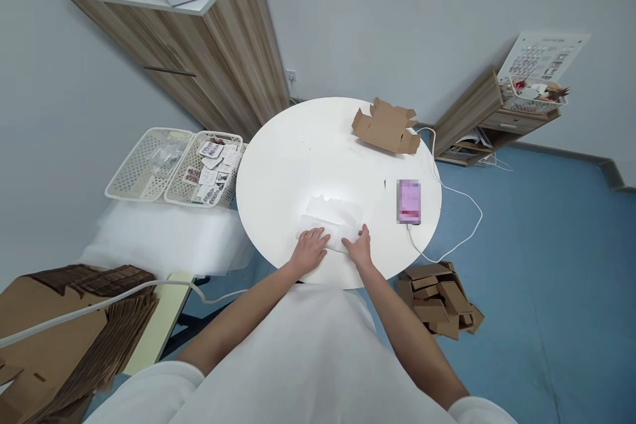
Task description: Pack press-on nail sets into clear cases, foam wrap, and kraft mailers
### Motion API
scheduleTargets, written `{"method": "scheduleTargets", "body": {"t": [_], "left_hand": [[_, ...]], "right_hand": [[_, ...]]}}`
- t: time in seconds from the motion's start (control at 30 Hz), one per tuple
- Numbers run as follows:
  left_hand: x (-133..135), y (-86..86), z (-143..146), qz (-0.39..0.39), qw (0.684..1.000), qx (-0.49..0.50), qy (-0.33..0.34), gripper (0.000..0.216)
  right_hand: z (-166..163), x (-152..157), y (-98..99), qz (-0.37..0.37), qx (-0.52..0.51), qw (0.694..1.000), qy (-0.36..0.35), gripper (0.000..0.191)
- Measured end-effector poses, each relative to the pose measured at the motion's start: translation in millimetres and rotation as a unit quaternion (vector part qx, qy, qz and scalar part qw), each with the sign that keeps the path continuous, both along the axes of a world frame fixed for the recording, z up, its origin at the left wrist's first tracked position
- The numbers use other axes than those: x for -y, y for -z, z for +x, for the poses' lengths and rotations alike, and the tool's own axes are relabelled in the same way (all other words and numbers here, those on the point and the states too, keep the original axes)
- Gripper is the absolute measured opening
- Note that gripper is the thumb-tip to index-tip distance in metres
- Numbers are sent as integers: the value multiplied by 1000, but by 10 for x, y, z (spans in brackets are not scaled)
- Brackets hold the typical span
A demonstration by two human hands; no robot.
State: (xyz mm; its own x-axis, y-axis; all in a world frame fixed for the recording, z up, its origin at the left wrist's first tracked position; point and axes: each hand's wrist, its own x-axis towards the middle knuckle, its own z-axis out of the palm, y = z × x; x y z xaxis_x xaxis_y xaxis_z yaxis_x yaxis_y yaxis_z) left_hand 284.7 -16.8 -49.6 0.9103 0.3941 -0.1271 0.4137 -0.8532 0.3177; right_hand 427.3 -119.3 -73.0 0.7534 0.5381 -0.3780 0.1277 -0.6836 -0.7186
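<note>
A white foam wrapping sheet (332,214) lies folded on the round white table (298,152), near its front edge. My left hand (309,249) rests flat on the sheet's near left corner, fingers stretched out. My right hand (360,248) presses on the sheet's near right edge, fingers together and pointing forward. Neither hand grips anything that I can make out. A half-folded brown cardboard box (386,127) lies at the far side of the table. A phone (409,201) with a lit screen lies to the right of the sheet, a white cable plugged into it.
Two white plastic baskets (149,165) with small cards stand left of the table, above a stack of white foam (163,238). Flat cardboard blanks (74,324) lie at lower left. Folded boxes (440,298) sit on the blue floor at right. Wooden cabinets stand at the back.
</note>
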Motion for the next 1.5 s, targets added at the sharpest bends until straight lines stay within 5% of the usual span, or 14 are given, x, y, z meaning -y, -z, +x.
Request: {"method": "scheduleTargets", "body": {"t": [0.1, 0.23, 0.53, 0.63, 0.87, 1.0, 1.1, 1.2, 1.3, 1.43, 1.5], "left_hand": [[-24, 6, -6, 6, 1000, -10, 14, 42], [-57, -5, -25, 9, 1000, -7, 26, 42], [-112, -33, -171, -76, 994, 46, 57, 52], [-159, -83, -216, -71, 991, 80, 82, 62], [-234, -44, -292, -40, 982, 28, 181, 47], [-253, -8, -415, -88, 979, 35, 181, 54], [-272, 22, -574, -154, 981, 47, 105, 55], [-317, 73, -709, -248, 959, 56, -127, 61], [-391, 110, -727, -382, 862, 79, -323, 71], [-546, 84, -612, -507, 723, 124, -453, 86], [-649, 48, -562, -517, 694, 126, -486, 87]], "right_hand": [[95, -47, -38, 58, -130, 986, 81, 75], [130, -43, -117, 71, -232, 961, 134, 38], [-220, -295, -377, 90, -322, 937, 97, 13], [-314, -366, -411, 73, -296, 948, 95, 12], [-313, -310, -420, 37, -190, 978, 80, 24], [-460, -160, -371, -22, -33, 999, -10, 49], [-643, -117, -299, -78, 40, 995, -54, 57], [-742, -163, -247, -90, 56, 993, -51, 56], [-754, -276, -225, -66, 46, 994, -69, 57], [-762, -461, -196, -18, 18, 995, -100, 58], [-770, -528, -171, -4, 7, 994, -108, 58]]}}
